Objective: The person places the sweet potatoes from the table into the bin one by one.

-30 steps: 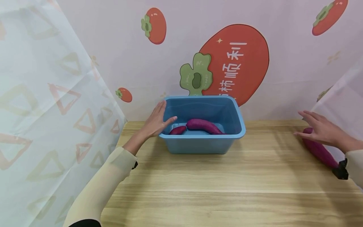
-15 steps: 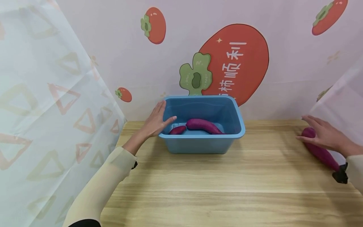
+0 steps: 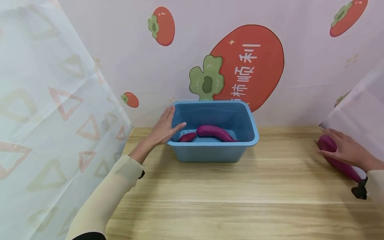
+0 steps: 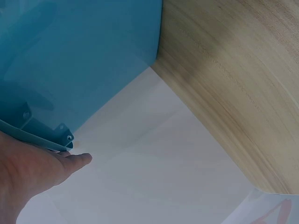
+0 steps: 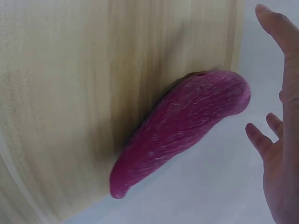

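Note:
A light blue plastic bin [image 3: 210, 153] stands on the table near the back wall. Inside it lie a curved purple sweet potato [image 3: 216, 132] and a smaller reddish-purple one [image 3: 187, 137]. My left hand [image 3: 163, 130] rests along the bin's left rim, fingers straight and thumb reaching over the edge; the left wrist view has that hand [image 4: 37, 168] below the rim. At the table's right side lies another long purple sweet potato [image 5: 180, 133]. Over it in the head view is my right hand [image 3: 351, 150], thumb and fingers spread apart, with a gap to it in the right wrist view.
The wooden table [image 3: 228, 190] ends against a cloth backdrop [image 3: 300, 110] printed with persimmons. Another patterned cloth [image 3: 45, 133] bounds the left side, and a pale sheet [image 3: 363, 110] the right.
My right hand has come down and slightly toward me, closer over the sweet potato on the right. The left hand and the bin have stayed in place.

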{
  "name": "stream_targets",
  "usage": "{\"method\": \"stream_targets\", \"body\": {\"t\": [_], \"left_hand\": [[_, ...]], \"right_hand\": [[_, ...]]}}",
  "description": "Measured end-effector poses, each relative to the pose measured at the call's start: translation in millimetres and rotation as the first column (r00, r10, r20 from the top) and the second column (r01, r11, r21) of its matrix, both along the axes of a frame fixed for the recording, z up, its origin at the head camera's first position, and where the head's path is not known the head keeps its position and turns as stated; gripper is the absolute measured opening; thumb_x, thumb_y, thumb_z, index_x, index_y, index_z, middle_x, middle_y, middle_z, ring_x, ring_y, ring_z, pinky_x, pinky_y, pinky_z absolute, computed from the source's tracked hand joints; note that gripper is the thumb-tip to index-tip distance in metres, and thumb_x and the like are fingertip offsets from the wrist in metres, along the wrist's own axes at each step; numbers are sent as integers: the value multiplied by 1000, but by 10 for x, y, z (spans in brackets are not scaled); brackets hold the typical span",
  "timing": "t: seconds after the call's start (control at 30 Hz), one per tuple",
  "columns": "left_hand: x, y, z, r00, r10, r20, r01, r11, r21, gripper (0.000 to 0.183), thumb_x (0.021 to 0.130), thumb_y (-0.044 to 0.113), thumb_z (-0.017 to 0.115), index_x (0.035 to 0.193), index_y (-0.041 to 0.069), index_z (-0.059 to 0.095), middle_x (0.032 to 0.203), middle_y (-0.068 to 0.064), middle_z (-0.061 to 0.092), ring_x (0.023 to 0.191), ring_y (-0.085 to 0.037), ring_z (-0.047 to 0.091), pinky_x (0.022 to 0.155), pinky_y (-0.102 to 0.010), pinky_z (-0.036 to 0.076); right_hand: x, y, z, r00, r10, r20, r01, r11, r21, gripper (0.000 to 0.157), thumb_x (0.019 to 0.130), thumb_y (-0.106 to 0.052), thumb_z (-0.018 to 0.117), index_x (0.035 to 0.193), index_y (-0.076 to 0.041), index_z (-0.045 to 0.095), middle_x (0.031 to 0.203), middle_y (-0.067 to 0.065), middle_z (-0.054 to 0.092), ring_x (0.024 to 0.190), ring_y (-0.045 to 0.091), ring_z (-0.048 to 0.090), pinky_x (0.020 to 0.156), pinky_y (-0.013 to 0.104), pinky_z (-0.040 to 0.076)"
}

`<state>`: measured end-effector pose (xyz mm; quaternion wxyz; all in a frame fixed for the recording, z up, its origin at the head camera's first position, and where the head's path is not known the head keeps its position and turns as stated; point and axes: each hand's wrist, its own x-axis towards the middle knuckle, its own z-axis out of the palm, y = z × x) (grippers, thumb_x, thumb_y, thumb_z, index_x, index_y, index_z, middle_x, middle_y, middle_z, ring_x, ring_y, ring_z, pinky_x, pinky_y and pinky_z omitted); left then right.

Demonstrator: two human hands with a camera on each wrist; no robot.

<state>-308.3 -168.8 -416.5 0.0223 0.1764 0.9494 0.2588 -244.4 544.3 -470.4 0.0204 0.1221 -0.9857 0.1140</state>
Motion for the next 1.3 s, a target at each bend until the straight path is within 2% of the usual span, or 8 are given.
{"method": "stream_targets", "body": {"t": [0.13, 0.37, 0.57, 0.73, 0.97, 1.3], "left_hand": [[3, 4, -4, 1000, 0, 2, 0, 1000, 2, 105, 102, 74, 42, 170, 12, -7, 179, -7, -6, 165, -27, -9, 132, -55, 5], [-10, 5, -14, 1000, 1, -17, -1, 1000, 6, 103, 103, 71, 43, 170, 9, -5, 179, -9, -3, 165, -27, -7, 132, -54, 6], [-6, 10, -10, 1000, 0, -21, 0, 1000, 4, 104, 103, 71, 43, 170, 9, -5, 179, -9, -3, 165, -28, -6, 132, -54, 5], [-5, 13, -14, 1000, 6, -16, -6, 1000, 1, 104, 102, 72, 43, 170, 10, -5, 179, -9, -3, 165, -28, -6, 132, -55, 6], [-6, 17, -10, 1000, 1, -9, -1, 1000, 5, 105, 102, 73, 44, 170, 10, -6, 179, -8, -4, 165, -27, -7, 132, -56, 6], [-10, 13, -15, 1000, 7, -3, -7, 1000, 9, 105, 101, 72, 44, 170, 12, -6, 179, -8, -4, 165, -28, -7, 131, -58, 7]], "right_hand": [[31, 20, -56, 1000, -23, 19, 23, 1000, 4, 113, 90, -42, 82, 171, -11, 8, 155, 50, 26, 132, 75, 32, 96, 90, 28], [113, 46, -173, 998, -60, 24, 61, 997, -38, 112, 93, -41, 79, 168, 0, 8, 159, 49, 17, 137, 75, 24, 104, 88, 22], [111, 73, -278, 999, -54, 4, 54, 996, -72, 104, 93, -38, 80, 166, 3, 19, 163, 44, 18, 140, 73, 24, 103, 88, 25], [109, 99, -347, 998, -61, -6, 61, 996, -59, 105, 93, -39, 80, 167, 1, 17, 165, 41, 17, 140, 72, 26, 99, 87, 31], [174, 127, -412, 996, -91, -12, 91, 995, -40, 107, 93, -42, 79, 167, 0, 15, 163, 43, 17, 124, 70, 39, 94, 87, 37], [163, 105, -473, 995, -102, -18, 101, 992, -72, 105, 94, -40, 78, 167, 1, 15, 164, 44, 12, 129, 72, 34, 94, 88, 35]]}}
